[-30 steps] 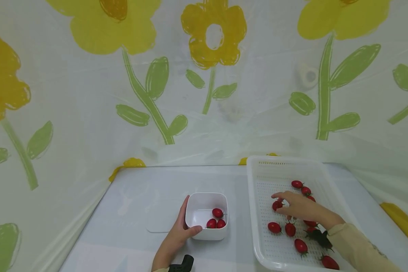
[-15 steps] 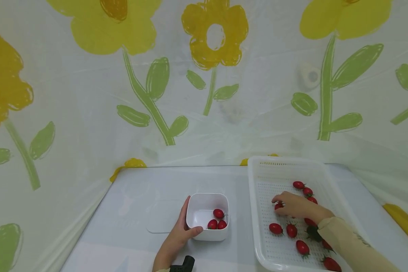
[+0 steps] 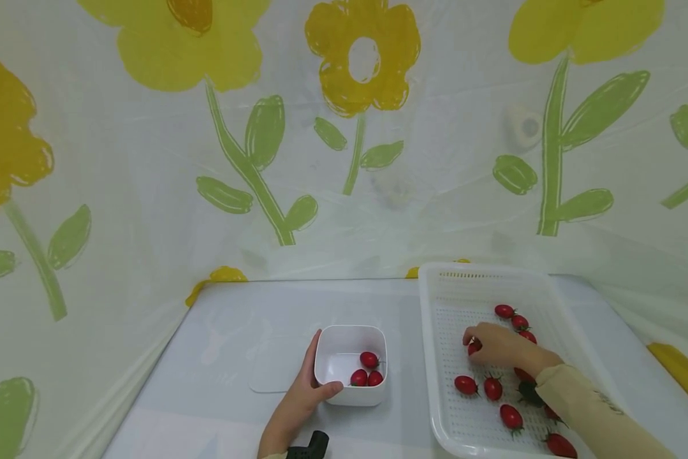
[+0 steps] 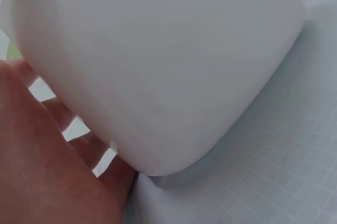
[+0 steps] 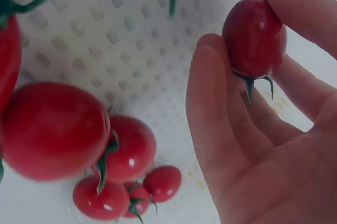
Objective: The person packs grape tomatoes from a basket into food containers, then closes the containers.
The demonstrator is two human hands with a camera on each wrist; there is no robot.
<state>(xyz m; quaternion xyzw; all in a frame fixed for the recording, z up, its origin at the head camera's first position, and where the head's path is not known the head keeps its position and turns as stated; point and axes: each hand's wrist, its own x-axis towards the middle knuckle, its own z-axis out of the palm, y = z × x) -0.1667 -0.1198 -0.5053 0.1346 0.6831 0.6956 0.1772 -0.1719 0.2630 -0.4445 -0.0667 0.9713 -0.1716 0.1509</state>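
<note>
My right hand (image 3: 501, 346) pinches a red cherry tomato (image 5: 255, 37) with a green calyx between thumb and fingertips, over the left part of the white perforated basket (image 3: 426, 357). In the right wrist view several other cherry tomatoes (image 5: 55, 129) lie on the basket's floor beside the hand. With thumb on the near rim and fingers along the left side, my left hand (image 3: 303, 389) holds a square white box (image 3: 352, 396). Inside that box are 3 cherry tomatoes (image 3: 369, 360), toward its right side. The left wrist view shows the box's outer wall (image 4: 158, 66) against the fingers.
A thin translucent lid-like sheet (image 3: 271, 366) lies on the white table (image 3: 217, 357) left of the box. More tomatoes (image 3: 511, 417) are spread through the basket, some under the right forearm. A flower-printed curtain (image 3: 378, 223) hangs behind the table.
The right hand's fingers have closed in on the cherry tomato and now pinch it; the hand has shifted slightly right. The left hand and the box stay in place.
</note>
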